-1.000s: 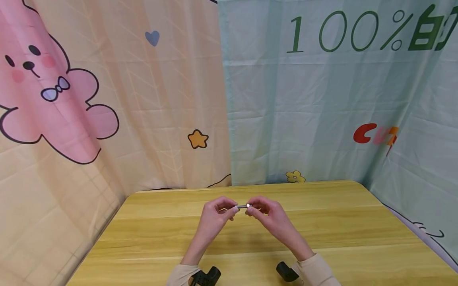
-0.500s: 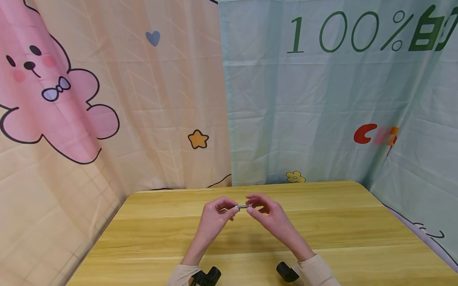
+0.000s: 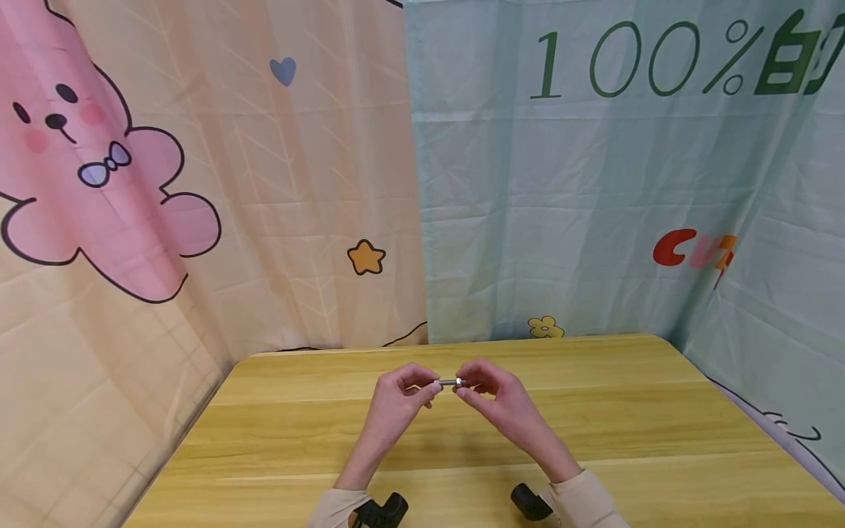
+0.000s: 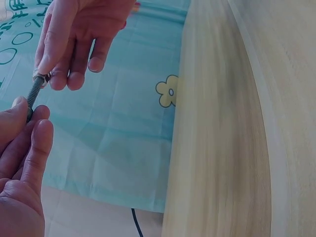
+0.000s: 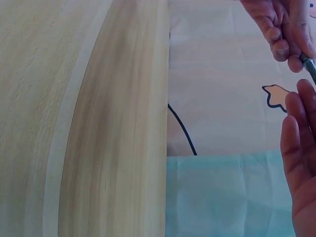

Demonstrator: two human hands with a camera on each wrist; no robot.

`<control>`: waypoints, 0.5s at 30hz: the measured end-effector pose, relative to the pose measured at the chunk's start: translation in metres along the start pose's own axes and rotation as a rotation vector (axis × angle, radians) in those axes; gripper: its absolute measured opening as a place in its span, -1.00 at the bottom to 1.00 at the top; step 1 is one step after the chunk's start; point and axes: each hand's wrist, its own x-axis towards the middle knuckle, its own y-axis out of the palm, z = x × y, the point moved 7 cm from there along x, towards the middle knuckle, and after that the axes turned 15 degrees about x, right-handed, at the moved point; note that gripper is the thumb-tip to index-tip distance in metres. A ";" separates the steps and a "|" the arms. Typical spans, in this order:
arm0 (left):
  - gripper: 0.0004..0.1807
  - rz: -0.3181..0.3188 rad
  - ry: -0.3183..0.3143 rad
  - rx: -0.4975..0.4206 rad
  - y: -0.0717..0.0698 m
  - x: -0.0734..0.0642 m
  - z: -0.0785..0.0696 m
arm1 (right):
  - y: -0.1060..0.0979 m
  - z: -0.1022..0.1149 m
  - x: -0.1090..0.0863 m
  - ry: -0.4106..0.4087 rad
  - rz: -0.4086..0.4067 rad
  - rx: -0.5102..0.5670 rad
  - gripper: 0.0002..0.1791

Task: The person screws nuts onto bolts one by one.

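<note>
A silver threaded bolt (image 3: 448, 382) lies nearly level between the two hands, above the table. My left hand (image 3: 394, 400) pinches its left end between thumb and fingers. On the right end sits a nut (image 3: 460, 382), which my right hand (image 3: 498, 400) holds at its thumb and fingertips. In the left wrist view the bolt's thread (image 4: 34, 93) shows between the hands, and part of the nut (image 4: 44, 79) peeks out under the right hand's fingertips. The bolt's left end is mostly covered by fingers. Only part of the bolt (image 5: 310, 66) appears in the right wrist view.
A wooden table (image 3: 297, 425) spreads under both hands. Printed curtains stand behind it, a peach one (image 3: 317, 183) on the left and a light green one (image 3: 561, 191) on the right. Both wrists carry dark camera mounts (image 3: 531, 502) near the sleeves.
The right hand's fingers lifted away from the nut half a second ago and have now come back down onto it. The left hand has stayed in place, holding the bolt.
</note>
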 end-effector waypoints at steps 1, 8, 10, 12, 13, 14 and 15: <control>-0.90 0.001 0.000 0.001 0.000 0.000 0.000 | 0.000 -0.001 0.000 0.009 0.000 0.005 -0.80; -0.91 0.007 0.004 0.007 0.001 0.000 0.001 | -0.001 -0.006 -0.002 0.056 -0.003 -0.020 -0.84; -0.91 0.012 0.003 0.006 0.001 -0.001 0.001 | -0.001 -0.006 -0.002 0.055 -0.011 -0.027 -0.87; -0.90 0.016 0.003 0.004 0.002 -0.001 0.001 | -0.002 -0.008 -0.002 0.062 -0.023 -0.035 -0.89; -0.90 0.017 0.003 0.003 0.002 -0.001 0.001 | -0.002 -0.008 -0.002 0.067 -0.028 -0.037 -0.88; -0.90 0.017 0.005 0.004 0.002 -0.001 0.001 | -0.002 -0.009 -0.002 0.074 -0.034 -0.038 -0.86; -0.90 0.016 0.008 0.005 0.002 -0.001 0.000 | -0.002 -0.010 -0.002 0.082 -0.040 -0.039 -0.84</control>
